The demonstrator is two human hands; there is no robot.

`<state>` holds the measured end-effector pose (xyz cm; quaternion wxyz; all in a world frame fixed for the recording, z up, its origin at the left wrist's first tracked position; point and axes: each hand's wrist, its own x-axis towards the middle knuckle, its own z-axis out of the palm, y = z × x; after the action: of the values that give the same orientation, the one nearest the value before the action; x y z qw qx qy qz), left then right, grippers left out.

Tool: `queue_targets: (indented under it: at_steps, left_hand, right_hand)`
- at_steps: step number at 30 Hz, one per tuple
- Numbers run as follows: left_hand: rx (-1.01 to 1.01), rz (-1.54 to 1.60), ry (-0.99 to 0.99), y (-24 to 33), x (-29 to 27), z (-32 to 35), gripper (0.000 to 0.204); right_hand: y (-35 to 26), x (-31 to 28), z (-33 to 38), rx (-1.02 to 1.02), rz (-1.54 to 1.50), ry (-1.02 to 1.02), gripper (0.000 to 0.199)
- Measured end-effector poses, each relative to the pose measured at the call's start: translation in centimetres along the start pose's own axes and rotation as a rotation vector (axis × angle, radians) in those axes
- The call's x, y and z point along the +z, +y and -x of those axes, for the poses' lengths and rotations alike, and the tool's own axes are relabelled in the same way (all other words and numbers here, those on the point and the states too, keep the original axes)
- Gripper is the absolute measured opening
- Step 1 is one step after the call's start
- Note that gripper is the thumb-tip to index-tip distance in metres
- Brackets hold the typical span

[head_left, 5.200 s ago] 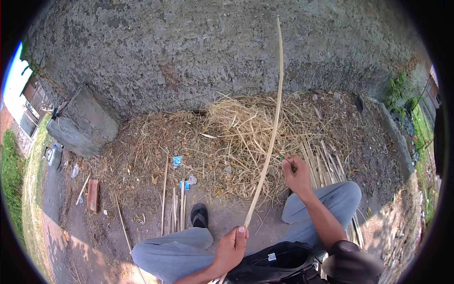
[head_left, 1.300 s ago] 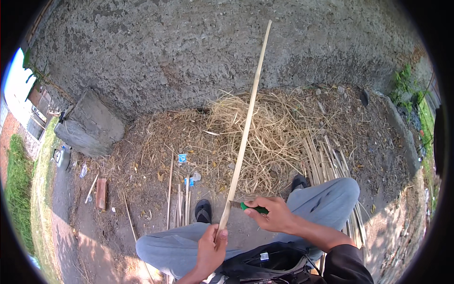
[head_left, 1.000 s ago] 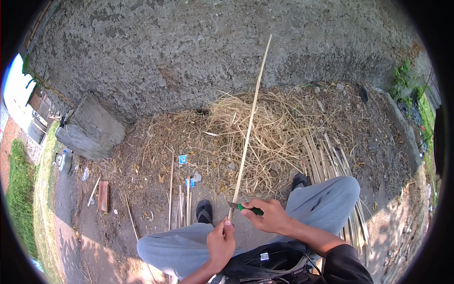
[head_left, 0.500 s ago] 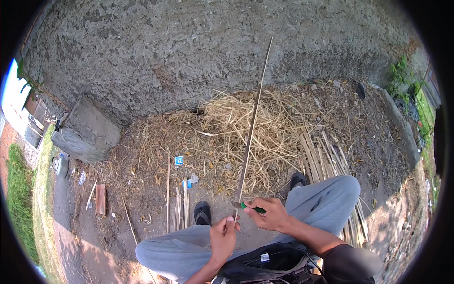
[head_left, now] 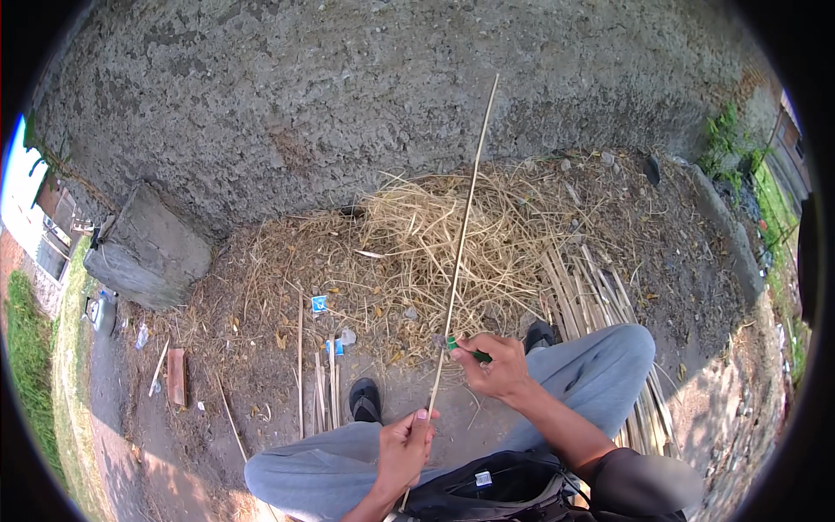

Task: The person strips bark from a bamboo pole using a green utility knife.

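Observation:
A long, thin bamboo strip (head_left: 464, 228) slants up from my lap toward the wall. My left hand (head_left: 404, 451) is closed around its lower part, thumb on top, and the tail end sticks out below toward my waist. Higher along the strip, my right hand (head_left: 499, 367) is closed on a knife (head_left: 452, 344) with a green handle. The knife crosses the strip at its near half; its blade is blurred and hard to make out, so I cannot tell how deep it bites.
Pale shavings (head_left: 417, 217) are heaped before the rough wall (head_left: 348, 104). Split bamboo strips (head_left: 591, 291) lie by my right leg, others (head_left: 327, 391) near my left foot. A concrete block (head_left: 155, 248), a brick (head_left: 177, 377) and a kettle-like metal vessel (head_left: 103, 313) stand at left.
The knife in my right hand has moved up along the strip, away from my left hand. My left hand sits slightly lower, and the strip now shows a paler, narrower side.

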<state>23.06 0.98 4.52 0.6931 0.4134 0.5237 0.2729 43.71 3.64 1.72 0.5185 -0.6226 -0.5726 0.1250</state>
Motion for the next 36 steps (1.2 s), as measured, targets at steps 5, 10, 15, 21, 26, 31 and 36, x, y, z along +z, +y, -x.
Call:
queue_targets:
  at_steps: [5, 10, 15, 21, 26, 31, 36]
  left_hand:
    - [-0.006, 0.052, -0.008, 0.5, -1.0, 0.6, 0.028]
    - [0.057, 0.008, 0.052, 1.8, -1.3, 1.8, 0.030]
    - [0.047, -0.228, 0.035, 1.4, -2.9, 4.5, 0.029]
    - [0.119, -0.327, 0.116, 0.2, -3.2, 8.6, 0.035]
    - [0.124, -0.460, 0.091, 0.4, -5.2, 11.6, 0.041]
    - [0.080, -0.499, 0.111, -1.8, -7.6, 12.7, 0.041]
    - [-0.034, -0.350, 0.138, -3.0, -7.9, 14.6, 0.041]
  right_hand:
    - [0.0, 0.4, -1.3, -0.131, 0.012, -0.035, 0.013]
    - [-1.1, 1.5, -2.1, -0.200, 0.013, 0.005, 0.014]
    - [-0.1, 0.4, -4.6, 0.020, 0.050, 0.063, 0.017]
    - [2.5, -1.0, -7.8, 0.056, 0.018, 0.200, 0.020]
    - [5.6, -2.4, -10.2, -0.012, -0.012, 0.251, 0.021]
    - [5.0, -3.5, -12.3, 0.069, 0.143, 0.204, 0.023]
    - [5.7, -3.4, -12.9, 0.077, 0.259, 0.134, 0.024]
